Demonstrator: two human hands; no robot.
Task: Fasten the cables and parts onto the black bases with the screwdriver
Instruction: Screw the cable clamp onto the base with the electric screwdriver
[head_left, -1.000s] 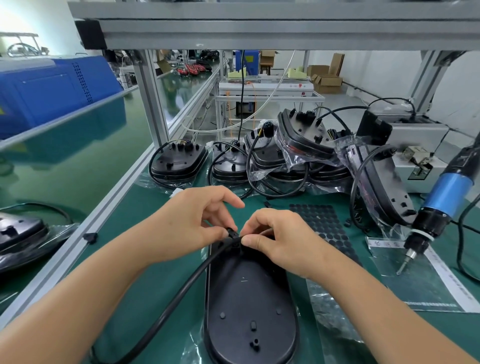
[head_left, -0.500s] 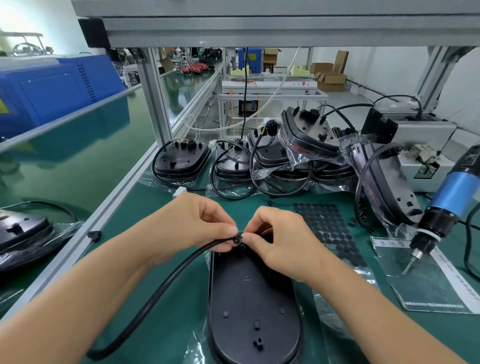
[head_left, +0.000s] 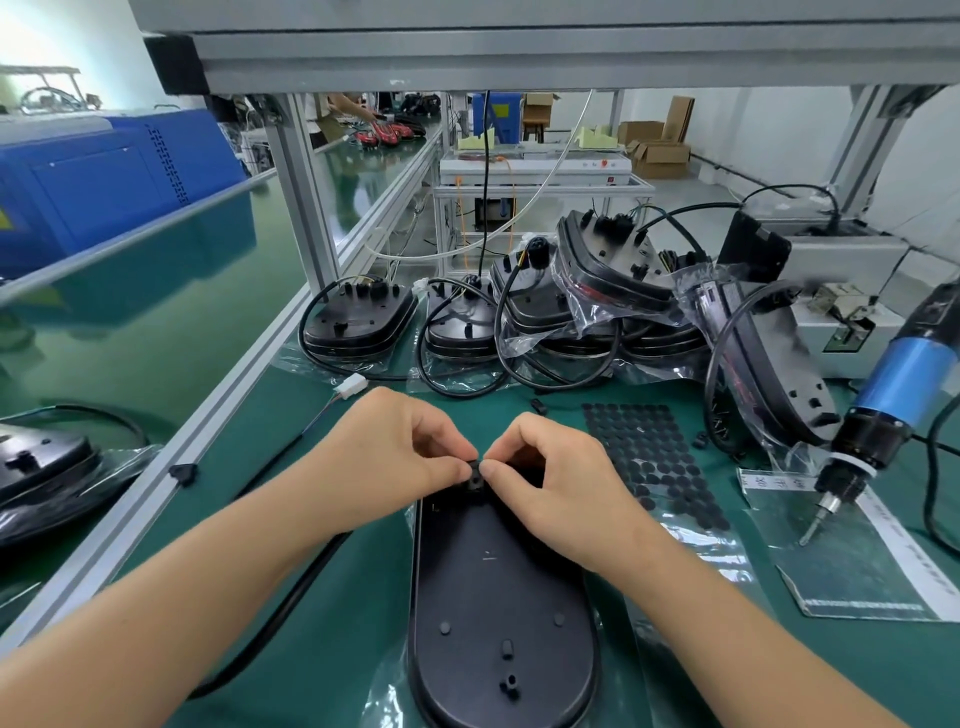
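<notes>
Black base (head_left: 501, 597) lay lengthwise on the green mat, both the left hand (head_left: 395, 452) and right hand (head_left: 550, 478) pinching a small cable fitting (head_left: 474, 470) at its far end, likely seating it before reaching for the screwdriver (head_left: 878, 415).

Factory assembly line, green anti-static mat (head_left: 291, 525) on aluminium-framed workbench (head_left: 306, 218), suspended blue electric screwdriver (head_left: 878, 415), bagged black bases (head_left: 587, 306) with cables piled behind, sheet of rubber pads (head_left: 654, 457), cardboard boxes (head_left: 660, 150) and further benches beyond.
</notes>
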